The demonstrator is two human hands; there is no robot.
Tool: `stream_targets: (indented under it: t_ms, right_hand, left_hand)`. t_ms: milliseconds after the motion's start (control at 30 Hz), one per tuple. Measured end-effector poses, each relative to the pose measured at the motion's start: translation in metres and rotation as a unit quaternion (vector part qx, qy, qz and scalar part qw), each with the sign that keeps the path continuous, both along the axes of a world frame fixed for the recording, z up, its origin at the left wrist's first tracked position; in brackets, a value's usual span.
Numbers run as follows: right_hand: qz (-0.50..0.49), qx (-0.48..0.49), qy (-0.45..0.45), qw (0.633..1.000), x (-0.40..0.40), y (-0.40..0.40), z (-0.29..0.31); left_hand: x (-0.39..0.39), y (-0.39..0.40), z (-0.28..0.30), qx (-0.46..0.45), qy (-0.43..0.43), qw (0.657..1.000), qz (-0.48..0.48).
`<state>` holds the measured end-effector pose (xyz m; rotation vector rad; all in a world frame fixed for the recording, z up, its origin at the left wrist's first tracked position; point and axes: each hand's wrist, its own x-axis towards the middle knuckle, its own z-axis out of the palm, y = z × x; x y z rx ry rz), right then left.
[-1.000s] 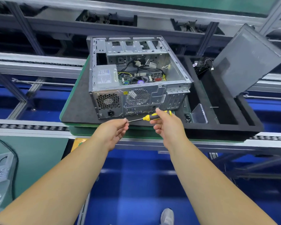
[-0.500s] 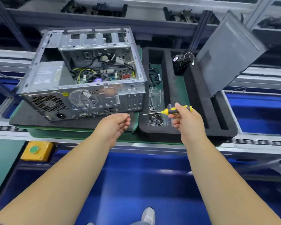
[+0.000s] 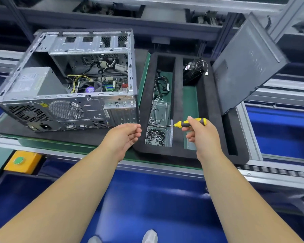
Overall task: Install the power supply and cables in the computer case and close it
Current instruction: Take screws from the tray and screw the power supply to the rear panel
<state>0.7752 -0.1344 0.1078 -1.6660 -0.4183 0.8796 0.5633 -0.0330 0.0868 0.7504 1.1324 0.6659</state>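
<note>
The open computer case (image 3: 88, 109) lies on its side on a black mat at the left, its rear panel facing me. The grey power supply (image 3: 32, 81) sits inside at its left end, with cables and the motherboard (image 3: 111, 85) beside it. The grey side panel (image 3: 246, 67) leans upright at the right. My right hand (image 3: 200, 134) grips a yellow-and-black screwdriver (image 3: 186, 124) whose tip points left over a clear box of screws (image 3: 155, 136). My left hand (image 3: 125, 137) hovers empty with loosely curled fingers, just below the case's right corner.
A black foam tray (image 3: 177, 95) holds a cable bundle (image 3: 161, 85), a small clear tray of parts (image 3: 160, 111) and a black fan (image 3: 193, 72). A yellow box with a green button (image 3: 20, 161) sits at the lower left. Conveyor rollers (image 3: 277, 171) run along the right.
My view has swung right, so the case now sits at the left. My right hand carried the screwdriver from the case's rear over to the screw box. My left hand let go of its shaft.
</note>
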Motion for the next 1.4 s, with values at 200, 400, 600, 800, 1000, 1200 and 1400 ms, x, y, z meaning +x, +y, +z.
stream_targets:
  t_ms: [200, 400, 600, 800, 1000, 1200, 1400]
  right_hand:
    - [0.064, -0.042, -0.201, 0.977, 0.008, 0.027, -0.006]
    - [0.171, -0.106, -0.351, 0.915, 0.008, 0.067, -0.023]
    - [0.202, -0.17, -0.41, 0.873, 0.014, 0.092, -0.041]
    - [0.228, -0.189, -0.462, 0.836, 0.011, 0.104, -0.047]
    - [0.242, -0.207, -0.469, 0.824, 0.009, 0.108, -0.045]
    - [0.236, -0.21, -0.467, 0.826, 0.009, 0.107, -0.044]
    - [0.218, -0.194, -0.462, 0.838, 0.007, 0.106, -0.043]
  left_hand:
    - [0.013, 0.004, -0.005, -0.013, 0.018, 1.0, -0.009]
    - [0.027, 0.01, -0.006, -0.038, 0.013, 0.999, -0.025]
    - [0.027, 0.022, -0.01, -0.067, 0.0, 0.998, -0.021]
    - [0.021, 0.026, -0.02, -0.09, -0.002, 0.996, -0.029]
    - [0.016, 0.029, -0.022, -0.095, -0.011, 0.995, -0.039]
    - [0.013, 0.03, -0.022, -0.1, -0.011, 0.994, -0.045]
    - [0.009, 0.029, -0.021, -0.1, -0.013, 0.994, -0.046]
